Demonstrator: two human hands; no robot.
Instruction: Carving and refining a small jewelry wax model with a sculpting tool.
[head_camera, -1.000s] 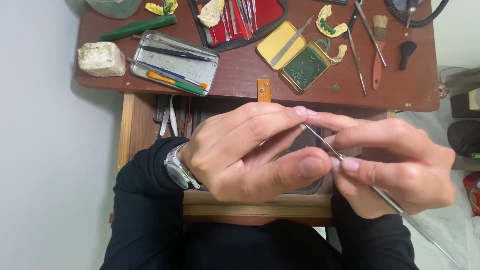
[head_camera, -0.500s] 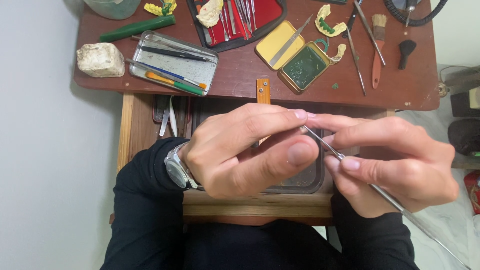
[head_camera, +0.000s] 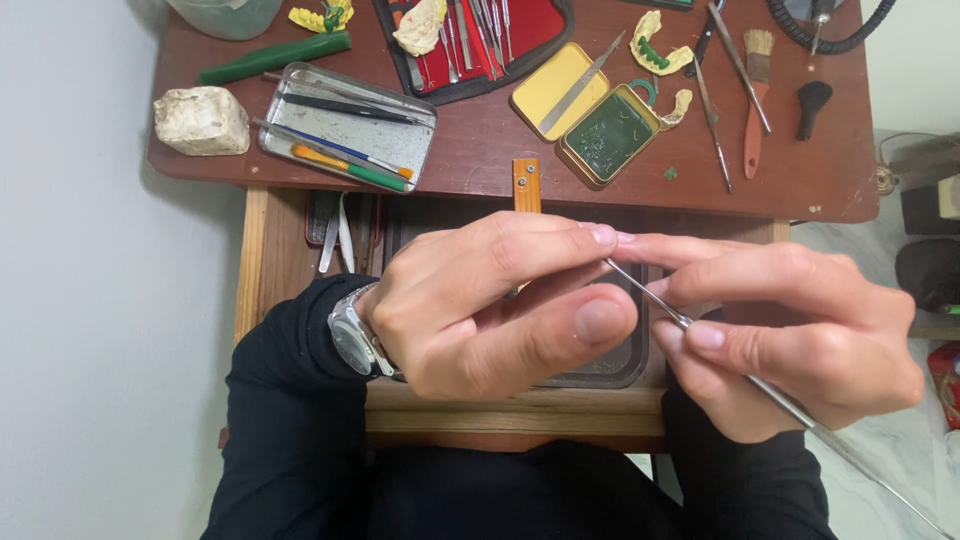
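Two hands meet over an open workbench drawer, a slim metal instrument (head_camera: 740, 372) held between them.

The right hand (head_camera: 800, 340) pinches the instrument's shaft between thumb and fingers; its long axis runs from lower right up-left, the tip vanishing behind the left hand (head_camera: 490, 305), whose curled fingers close round something hidden. The left hand is nearer the tip. Below lies a dark tray (head_camera: 600, 365); the desk edge (head_camera: 500, 185) and a tin of tools (head_camera: 345, 125) sit well beyond.
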